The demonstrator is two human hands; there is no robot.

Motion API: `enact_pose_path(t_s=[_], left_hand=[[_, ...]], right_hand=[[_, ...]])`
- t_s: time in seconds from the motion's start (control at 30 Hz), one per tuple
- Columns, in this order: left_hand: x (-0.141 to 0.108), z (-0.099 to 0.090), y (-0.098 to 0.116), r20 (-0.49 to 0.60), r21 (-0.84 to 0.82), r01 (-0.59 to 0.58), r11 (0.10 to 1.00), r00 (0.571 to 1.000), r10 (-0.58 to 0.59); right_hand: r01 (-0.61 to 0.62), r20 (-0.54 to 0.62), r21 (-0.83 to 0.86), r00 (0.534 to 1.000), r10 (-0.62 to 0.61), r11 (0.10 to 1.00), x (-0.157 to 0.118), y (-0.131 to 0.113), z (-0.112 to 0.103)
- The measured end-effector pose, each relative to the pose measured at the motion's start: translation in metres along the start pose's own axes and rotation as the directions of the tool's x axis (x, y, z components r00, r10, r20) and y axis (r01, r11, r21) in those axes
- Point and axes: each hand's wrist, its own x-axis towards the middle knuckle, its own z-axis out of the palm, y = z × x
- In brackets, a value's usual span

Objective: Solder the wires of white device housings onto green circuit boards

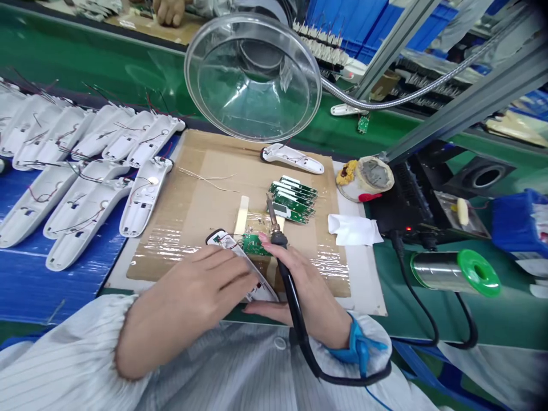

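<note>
A white plastic housing (262,290) with thin wires lies slanted at the cardboard's front edge. My left hand (201,285) is over it, fingers bent round its upper side; their tips are partly hidden. In my right hand (306,285) is a soldering iron (276,231), its tip pointing up and away, while the thumb side reaches the housing's lower end. Just beyond the housing, a green circuit board (253,245) sits against a small fixture with a cream strip (242,216). Stacked green boards (295,197) lie behind the iron's tip.
Many white housings (143,197) cover the blue sheet at left. A round magnifier lens (252,80) hangs above the cardboard (201,154). Rightward are a tip-cleaning pot (372,176), white paper (354,229) and a solder spool (454,272). Another person's hand (169,11) shows at the top.
</note>
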Motion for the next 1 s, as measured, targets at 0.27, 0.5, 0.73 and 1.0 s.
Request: enact_pose_path(t_s=[0.27, 0.5, 0.73, 1.0], left_hand=[[0.009, 0.010, 0.001, -0.030, -0.099, 0.058, 0.993, 0.998, -0.061], [-0.006, 0.021, 0.004, -0.130, -0.327, 0.168, 0.930, 0.967, -0.220], [-0.006, 0.035, 0.002, -0.243, -0.358, 0.158, 0.920, 0.936, -0.255], [0.002, 0.038, 0.005, -0.289, -0.314, 0.266, 0.912, 0.888, -0.358]], right_hand=[[-0.032, 0.004, 0.017, 0.999, 0.032, 0.999, -0.003, 0.001, 0.001], [-0.024, -0.002, 0.015, 1.000, 0.024, 1.000, -0.002, 0.000, 0.001], [-0.003, -0.036, 0.039, 0.999, 0.004, 0.999, -0.003, 0.001, 0.001], [-0.115, -0.636, 0.168, 0.746, 0.197, 0.979, -0.027, -0.006, -0.020]])
